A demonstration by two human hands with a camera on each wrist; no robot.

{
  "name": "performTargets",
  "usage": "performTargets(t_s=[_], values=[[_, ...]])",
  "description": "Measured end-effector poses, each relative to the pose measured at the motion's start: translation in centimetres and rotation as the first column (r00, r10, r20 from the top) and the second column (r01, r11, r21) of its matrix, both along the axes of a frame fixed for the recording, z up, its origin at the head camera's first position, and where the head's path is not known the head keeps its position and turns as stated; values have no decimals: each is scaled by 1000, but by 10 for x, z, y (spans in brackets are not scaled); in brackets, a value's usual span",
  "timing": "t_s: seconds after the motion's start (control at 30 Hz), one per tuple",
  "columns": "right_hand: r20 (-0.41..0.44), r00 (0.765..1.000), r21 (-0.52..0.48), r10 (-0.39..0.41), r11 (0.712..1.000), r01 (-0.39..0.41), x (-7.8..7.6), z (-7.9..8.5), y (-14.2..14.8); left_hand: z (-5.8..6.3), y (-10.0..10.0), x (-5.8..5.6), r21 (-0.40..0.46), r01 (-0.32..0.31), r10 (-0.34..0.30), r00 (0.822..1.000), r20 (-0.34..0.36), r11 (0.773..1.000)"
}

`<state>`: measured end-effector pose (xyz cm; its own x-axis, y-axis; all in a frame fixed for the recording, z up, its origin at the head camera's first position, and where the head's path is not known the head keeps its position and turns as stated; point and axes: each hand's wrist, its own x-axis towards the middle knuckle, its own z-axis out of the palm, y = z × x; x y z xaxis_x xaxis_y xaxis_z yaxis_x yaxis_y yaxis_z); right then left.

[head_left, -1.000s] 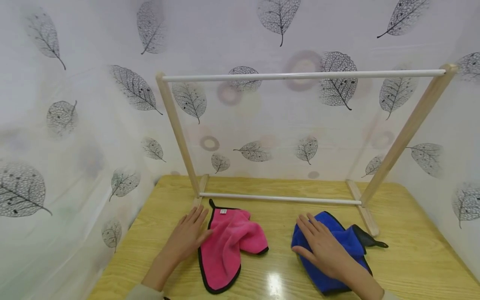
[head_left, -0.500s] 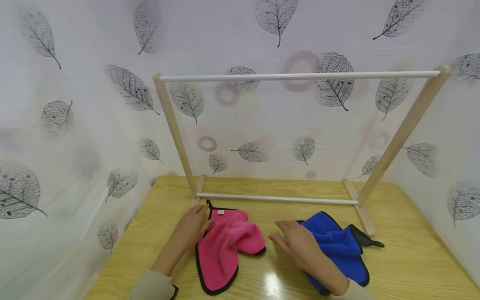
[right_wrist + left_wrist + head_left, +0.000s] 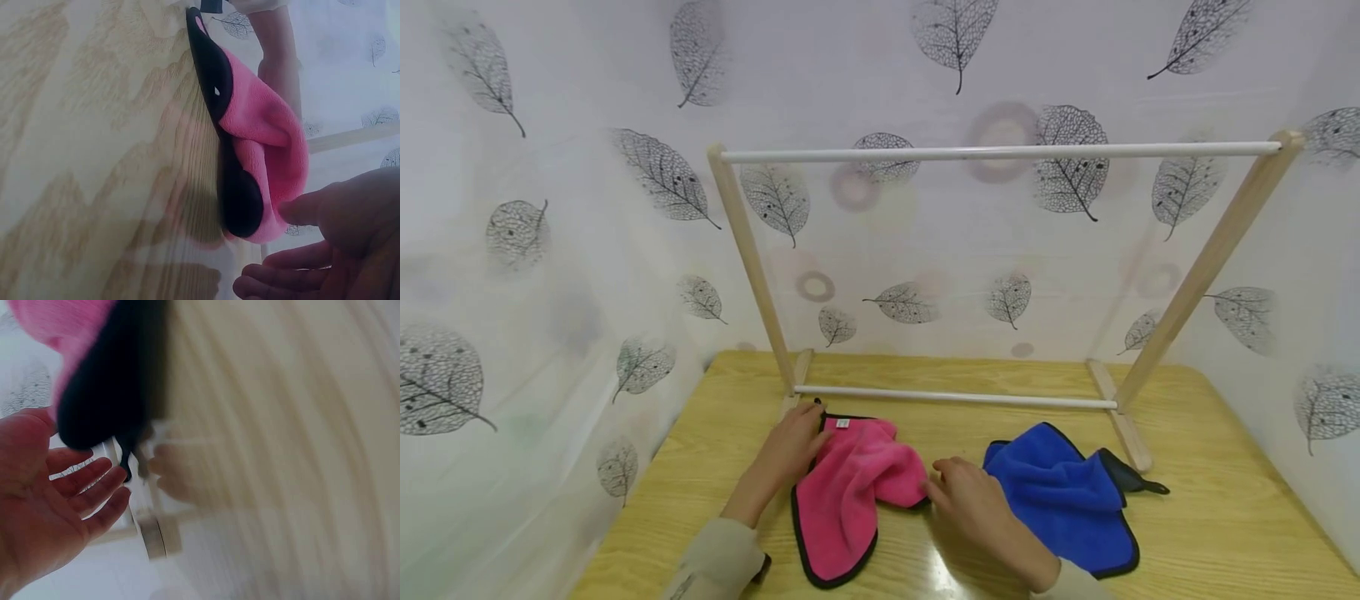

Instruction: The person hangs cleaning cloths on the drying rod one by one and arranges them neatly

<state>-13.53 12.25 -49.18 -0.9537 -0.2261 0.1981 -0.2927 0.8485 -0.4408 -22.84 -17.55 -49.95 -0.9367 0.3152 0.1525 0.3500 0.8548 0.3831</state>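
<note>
A pink towel [image 3: 853, 492] with black edging lies rumpled on the table. My left hand [image 3: 790, 446] is at its far left corner, fingertips by the small black hanging loop. The left wrist view shows that hand's fingers [image 3: 94, 487] loosely bent beside the black edge, gripping nothing. At the towel's right corner is my right hand [image 3: 973, 496]. Its thumb [image 3: 303, 209] meets the pink cloth in the right wrist view, with the other fingers loosely bent below. A blue towel [image 3: 1060, 500], also black-edged, lies just right of the right hand.
Behind the towels stands a wooden rack with a white top rail [image 3: 1000, 153] and a white lower rail [image 3: 955, 397]. Its right foot [image 3: 1123, 425] sits near the blue towel's dark corner loop. Leaf-patterned sheeting [image 3: 910, 250] surrounds the wooden table [image 3: 700, 467].
My right hand has left the blue towel and moved left to the pink one's right corner. The left hand has shifted slightly toward the far left corner loop. Both towels stay put.
</note>
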Motion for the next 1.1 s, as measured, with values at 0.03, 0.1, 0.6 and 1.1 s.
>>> performTargets(t_s=[0.03, 0.1, 0.6, 1.1], values=[[3, 1000, 0, -4, 1000, 4, 0, 0, -1, 0, 1, -2, 12, -1, 1, 1000, 17, 1000], [13, 1000, 0, -16, 1000, 16, -1, 0, -2, 0, 3, -5, 28, -5, 4, 999, 44, 1000], [47, 999, -32, -14, 999, 15, -8, -10, -12, -10, 6, -21, 25, 28, -29, 999, 46, 999], [96, 995, -83, 21, 996, -13, -9, -13, -10, -7, 3, -17, 77, 37, -40, 998, 39, 996]])
